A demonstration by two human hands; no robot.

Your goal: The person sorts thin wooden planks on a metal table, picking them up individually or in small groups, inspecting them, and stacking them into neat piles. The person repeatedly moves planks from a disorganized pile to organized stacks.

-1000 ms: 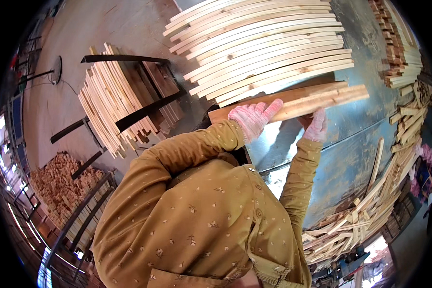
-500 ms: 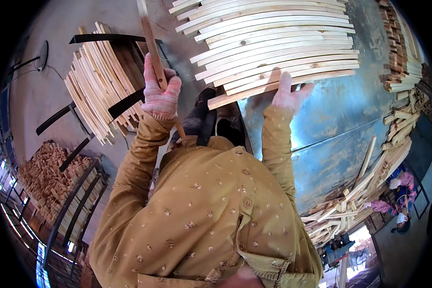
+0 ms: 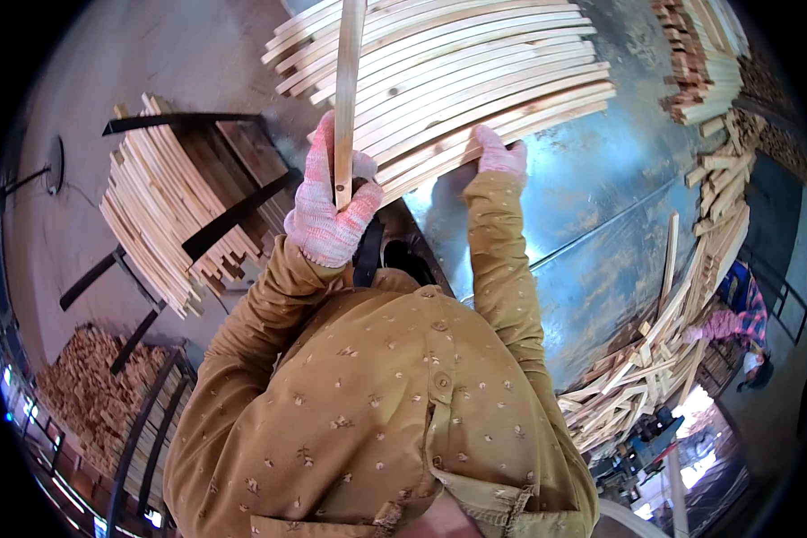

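Note:
My left hand (image 3: 332,206), in a pale pink-and-white knit glove, is closed round the lower end of a long wooden strip (image 3: 348,90). That strip stands out away from me across the left part of a row of pale strips (image 3: 457,85) on the blue metal table. My right hand (image 3: 500,157), gloved alike, touches the near edge of the row. Its thumb and fingers are apart, and the thumb lies against the nearest strip. Some of its fingertips are hidden.
A rack with dark arms (image 3: 242,211) holds stacked strips (image 3: 166,211) at left; below is a pile of short wood pieces (image 3: 99,381). Loose scraps (image 3: 637,377) line the right side of the blue table (image 3: 583,188). A co-worker (image 3: 744,309) is at far right.
My left hand has moved right and nearer to me with the strip, which now stands over the row. My right hand has shifted left against the row's near edge. The view has turned slightly.

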